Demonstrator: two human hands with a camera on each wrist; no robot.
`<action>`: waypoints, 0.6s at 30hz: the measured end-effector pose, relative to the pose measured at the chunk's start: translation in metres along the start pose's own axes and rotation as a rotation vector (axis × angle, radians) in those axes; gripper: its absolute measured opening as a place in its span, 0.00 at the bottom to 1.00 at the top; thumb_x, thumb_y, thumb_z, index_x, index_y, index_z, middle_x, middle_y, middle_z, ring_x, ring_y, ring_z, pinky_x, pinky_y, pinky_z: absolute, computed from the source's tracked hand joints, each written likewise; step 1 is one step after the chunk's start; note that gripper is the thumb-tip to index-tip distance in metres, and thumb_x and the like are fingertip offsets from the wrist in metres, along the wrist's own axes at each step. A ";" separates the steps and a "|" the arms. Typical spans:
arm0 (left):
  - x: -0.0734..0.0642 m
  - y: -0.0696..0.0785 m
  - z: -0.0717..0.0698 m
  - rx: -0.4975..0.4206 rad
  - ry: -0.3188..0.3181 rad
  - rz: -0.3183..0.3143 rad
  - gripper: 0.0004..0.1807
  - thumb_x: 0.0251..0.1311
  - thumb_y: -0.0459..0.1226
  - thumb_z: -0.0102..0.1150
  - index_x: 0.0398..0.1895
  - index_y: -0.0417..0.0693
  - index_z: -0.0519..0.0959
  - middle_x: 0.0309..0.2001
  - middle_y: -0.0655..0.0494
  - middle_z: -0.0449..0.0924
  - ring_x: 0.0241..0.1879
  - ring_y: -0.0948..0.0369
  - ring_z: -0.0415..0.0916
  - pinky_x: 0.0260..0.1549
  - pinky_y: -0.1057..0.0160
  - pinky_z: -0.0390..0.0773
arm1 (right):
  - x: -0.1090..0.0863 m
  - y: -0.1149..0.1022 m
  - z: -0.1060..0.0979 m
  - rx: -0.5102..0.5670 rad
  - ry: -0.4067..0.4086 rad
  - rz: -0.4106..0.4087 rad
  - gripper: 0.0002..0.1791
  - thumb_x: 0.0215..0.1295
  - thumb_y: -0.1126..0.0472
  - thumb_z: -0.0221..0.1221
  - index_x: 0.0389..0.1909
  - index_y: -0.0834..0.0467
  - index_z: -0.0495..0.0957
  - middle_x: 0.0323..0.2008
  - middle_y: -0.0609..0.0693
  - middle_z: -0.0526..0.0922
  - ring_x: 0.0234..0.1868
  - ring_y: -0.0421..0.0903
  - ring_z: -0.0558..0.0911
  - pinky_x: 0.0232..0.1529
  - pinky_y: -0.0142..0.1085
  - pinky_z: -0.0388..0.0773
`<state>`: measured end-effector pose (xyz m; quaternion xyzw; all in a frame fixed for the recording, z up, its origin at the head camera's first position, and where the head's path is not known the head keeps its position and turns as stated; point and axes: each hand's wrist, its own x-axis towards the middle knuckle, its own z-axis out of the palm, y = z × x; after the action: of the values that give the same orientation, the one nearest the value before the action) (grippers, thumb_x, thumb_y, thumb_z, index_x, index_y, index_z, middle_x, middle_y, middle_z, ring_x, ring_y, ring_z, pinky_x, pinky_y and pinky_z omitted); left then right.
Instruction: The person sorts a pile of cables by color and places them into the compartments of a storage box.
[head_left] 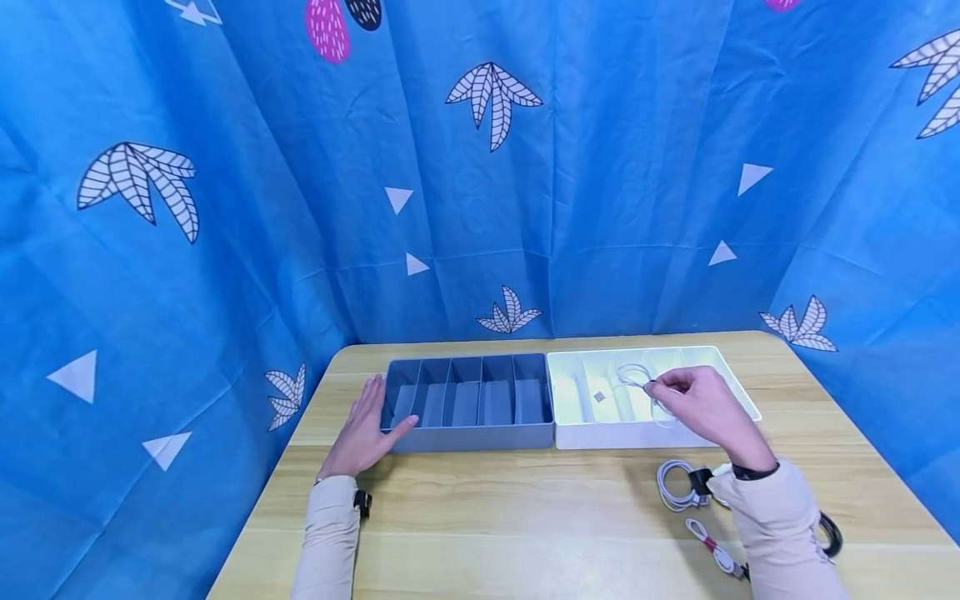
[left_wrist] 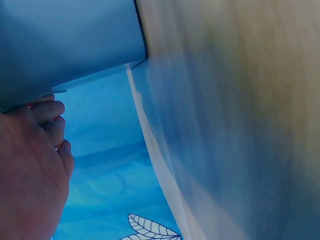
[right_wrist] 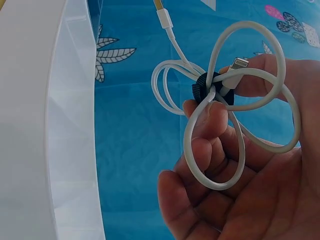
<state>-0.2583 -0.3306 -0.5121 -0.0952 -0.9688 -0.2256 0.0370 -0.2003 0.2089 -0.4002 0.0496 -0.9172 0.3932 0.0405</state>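
Observation:
My right hand (head_left: 697, 404) pinches a coiled white charging cable (right_wrist: 220, 186) between thumb and fingers, over the white divided tray (head_left: 637, 437). A black strap (right_wrist: 200, 90) binds the coil at its middle. One silver-tipped plug (right_wrist: 235, 72) stands by the strap; another white connector (right_wrist: 165, 19) hangs out at the top of the right wrist view. At the left end of the grey-blue divided tray (head_left: 472, 439), my left hand (head_left: 360, 433) rests with fingers along the side and thumb spread at the front corner. Both trays sit end to end.
On the table at front right lie a coiled light-grey cable (head_left: 663, 490) with a black strap, a white cable with a red tie (head_left: 708, 542), and a black cable (head_left: 835, 533) partly behind my right sleeve. A blue patterned curtain (head_left: 480, 208) hangs behind the table.

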 end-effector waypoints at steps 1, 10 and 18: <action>0.000 0.000 0.000 0.000 0.000 0.000 0.60 0.66 0.71 0.49 0.85 0.42 0.41 0.86 0.44 0.36 0.86 0.45 0.33 0.82 0.36 0.43 | 0.000 -0.001 0.001 0.005 -0.003 -0.002 0.17 0.71 0.54 0.62 0.42 0.66 0.88 0.31 0.54 0.88 0.29 0.41 0.76 0.27 0.30 0.74; 0.001 0.000 0.000 -0.001 0.003 0.006 0.60 0.66 0.71 0.49 0.85 0.43 0.40 0.86 0.46 0.35 0.85 0.44 0.34 0.82 0.36 0.43 | 0.004 -0.007 0.006 0.024 -0.020 0.005 0.18 0.72 0.53 0.61 0.43 0.66 0.87 0.34 0.57 0.89 0.30 0.43 0.78 0.28 0.31 0.75; 0.001 -0.001 0.000 -0.013 0.005 0.003 0.60 0.65 0.72 0.49 0.85 0.43 0.41 0.86 0.46 0.36 0.86 0.46 0.33 0.83 0.38 0.42 | 0.009 -0.012 0.012 0.020 -0.012 0.001 0.18 0.71 0.53 0.62 0.42 0.66 0.88 0.29 0.51 0.86 0.28 0.43 0.75 0.27 0.31 0.72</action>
<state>-0.2590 -0.3311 -0.5118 -0.0965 -0.9671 -0.2322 0.0391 -0.2083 0.1920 -0.3989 0.0520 -0.9135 0.4020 0.0341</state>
